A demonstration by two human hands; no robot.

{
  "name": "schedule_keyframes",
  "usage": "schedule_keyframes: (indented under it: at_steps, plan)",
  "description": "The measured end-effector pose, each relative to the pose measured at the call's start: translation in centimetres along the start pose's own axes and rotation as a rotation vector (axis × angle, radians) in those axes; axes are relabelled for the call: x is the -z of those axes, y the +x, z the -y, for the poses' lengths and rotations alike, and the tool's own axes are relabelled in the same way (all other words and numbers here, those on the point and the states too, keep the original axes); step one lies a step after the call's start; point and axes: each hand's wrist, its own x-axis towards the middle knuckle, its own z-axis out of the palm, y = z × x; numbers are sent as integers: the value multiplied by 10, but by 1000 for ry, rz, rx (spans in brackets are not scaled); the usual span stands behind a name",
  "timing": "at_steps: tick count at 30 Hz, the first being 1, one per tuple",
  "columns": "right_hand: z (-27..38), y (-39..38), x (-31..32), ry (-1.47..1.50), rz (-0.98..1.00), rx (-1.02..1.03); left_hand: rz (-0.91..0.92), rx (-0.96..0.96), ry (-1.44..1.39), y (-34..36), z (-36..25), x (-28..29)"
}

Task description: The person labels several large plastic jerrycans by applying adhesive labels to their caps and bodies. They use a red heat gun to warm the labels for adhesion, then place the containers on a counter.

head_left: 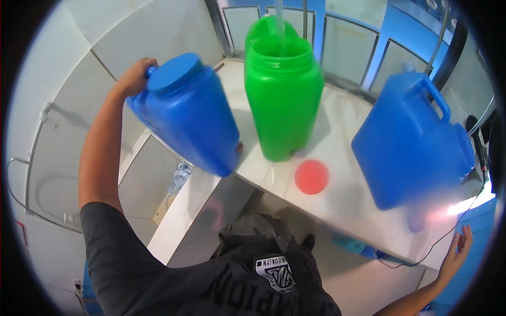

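My left hand (pixel 138 76) is closed round the handle at the top of a blue water jug (pixel 192 116), which has a blue screw lid. The jug leans, its base over the counter's front edge. A lidless green jug (pixel 284 100) stands upright beside it. A clear tube or stream of water (pixel 280 29) comes down into its mouth; I cannot tell which. In front of it lies a round red lid (pixel 311 177). At the lower right, my right hand (pixel 457 252) is empty with fingers apart, below a second blue jug (pixel 416 142).
The white tiled counter (pixel 337 113) runs along framed glass panels (pixel 348 47). A thin black cable (pixel 433 247) hangs over its right front edge. Clear plastic (pixel 181 176) lies in the recess at left. A dark bag (pixel 255 231) is at my front.
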Motion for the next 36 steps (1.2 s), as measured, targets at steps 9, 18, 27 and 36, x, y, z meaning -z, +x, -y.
schedule_keyframes:
  at_steps: [9, 18, 27, 36]
  plan:
    - [52, -52, -36, 103, 59, -65, -84, -135, -441, 19, -27, -16]
    - [88, -37, -67, -43, 332, -81, 280, 361, -744, -60, 32, -79]
    - [-59, 22, -111, 222, 267, -229, 739, 1210, -1571, -205, -165, -299]
    - [-221, 128, -157, -17, 184, -170, 190, 1196, -1474, -162, -222, -329]
